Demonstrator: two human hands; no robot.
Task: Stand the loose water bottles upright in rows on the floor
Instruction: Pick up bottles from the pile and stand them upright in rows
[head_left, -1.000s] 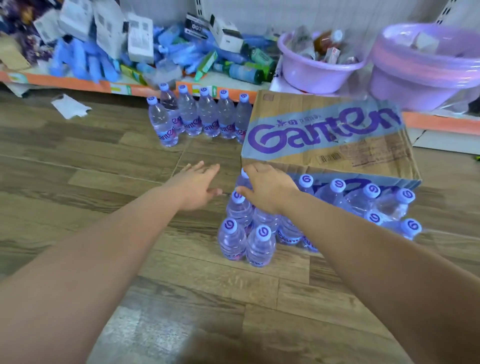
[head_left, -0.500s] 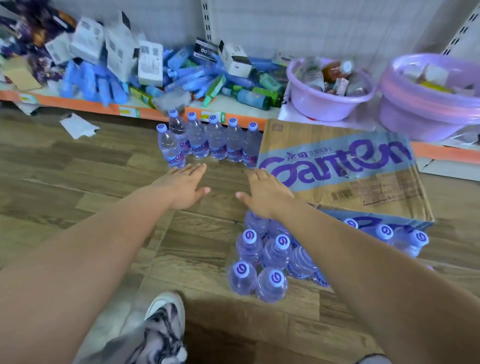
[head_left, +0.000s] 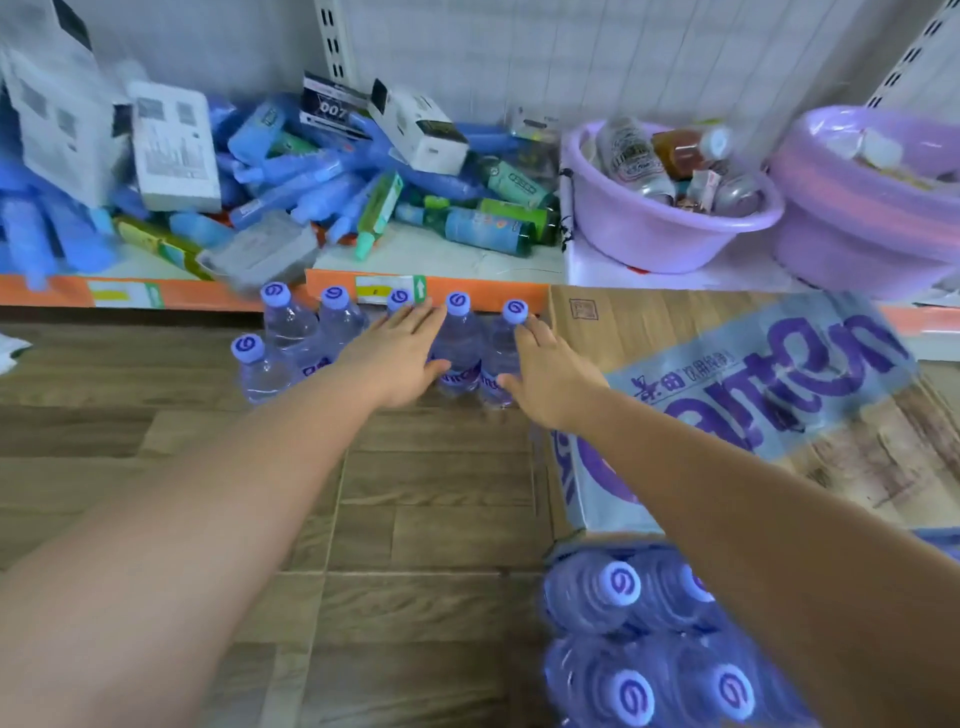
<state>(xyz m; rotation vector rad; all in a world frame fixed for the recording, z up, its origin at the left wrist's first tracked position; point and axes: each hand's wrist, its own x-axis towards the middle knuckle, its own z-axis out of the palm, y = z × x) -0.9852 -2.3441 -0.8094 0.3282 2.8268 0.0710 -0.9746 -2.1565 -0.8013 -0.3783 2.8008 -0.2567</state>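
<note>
Several clear water bottles with purple caps (head_left: 457, 343) stand upright in a row on the wooden floor against the orange shelf edge; one more bottle (head_left: 254, 369) stands in front at the left. My left hand (head_left: 400, 353) is stretched out flat with straight fingers over the middle of the row, covering one bottle. My right hand (head_left: 545, 374) reaches with straight fingers to the rightmost bottle (head_left: 501, 358), its fingertips near the cap. A second cluster of upright bottles (head_left: 618, 639) stands at the lower right, next to my right forearm.
A cardboard water carton (head_left: 753, 405) lies on the floor at the right, touching the row's end. The low shelf (head_left: 441, 254) behind holds blue packets, boxes and green bottles, plus two purple basins (head_left: 670, 228) with goods. Wood floor (head_left: 431, 493) stretches between the two bottle groups.
Both hands have travelled forward from the near cluster to the row by the shelf. The view has moved closer, so the near cluster now sits at the lower right.
</note>
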